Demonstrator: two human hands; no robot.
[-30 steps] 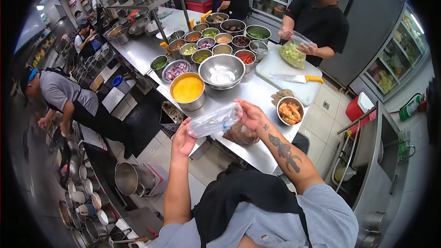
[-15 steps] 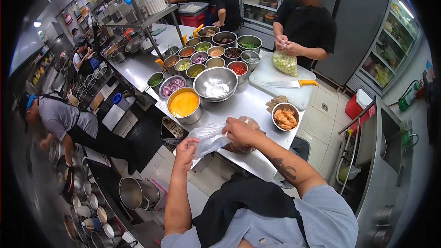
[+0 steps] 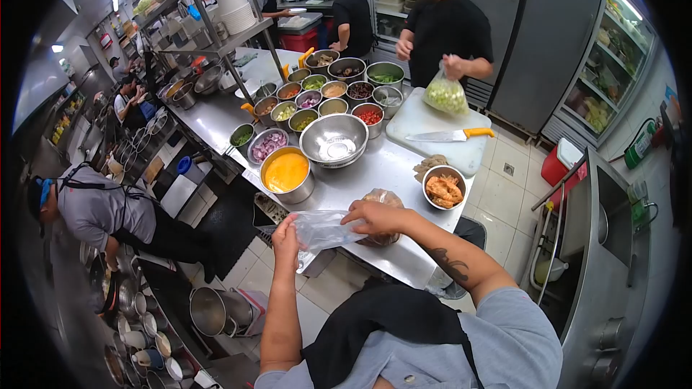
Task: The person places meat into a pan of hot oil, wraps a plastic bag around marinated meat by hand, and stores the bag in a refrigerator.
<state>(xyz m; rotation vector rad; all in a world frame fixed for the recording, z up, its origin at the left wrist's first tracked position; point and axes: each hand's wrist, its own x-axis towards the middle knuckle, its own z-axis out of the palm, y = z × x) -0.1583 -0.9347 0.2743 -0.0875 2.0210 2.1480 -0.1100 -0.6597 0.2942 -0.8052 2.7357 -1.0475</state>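
Observation:
A clear plastic bag [image 3: 321, 229] is stretched between my two hands above the table's near edge. My left hand [image 3: 286, 240] pinches its left end. At the other end, the fingers of my right hand [image 3: 375, 217] are closed on the plastic. Just behind that hand rests a bag of brown contents [image 3: 384, 197], partly covered by my hand and forearm. Further right stands a steel bowl of orange, sauce-coated pieces [image 3: 444, 189]. Left of the hands is a pot of yellow-orange liquid [image 3: 285, 172], near a bare steel bowl [image 3: 334, 138].
Several steel tubs of chopped ingredients [image 3: 334, 90] crowd the table's back. A yellow-handled knife [image 3: 450, 135] lies on a white cutting board [image 3: 411, 115]. Across the table, a co-worker [image 3: 454, 29] holds a bag of chopped greens [image 3: 445, 95]. Another person [image 3: 108, 198] bends at the left.
The bag between my hands is now held flatter and straighter, with my left hand slightly higher. The co-worker opposite has taken one hand off the greens bag and shifted left.

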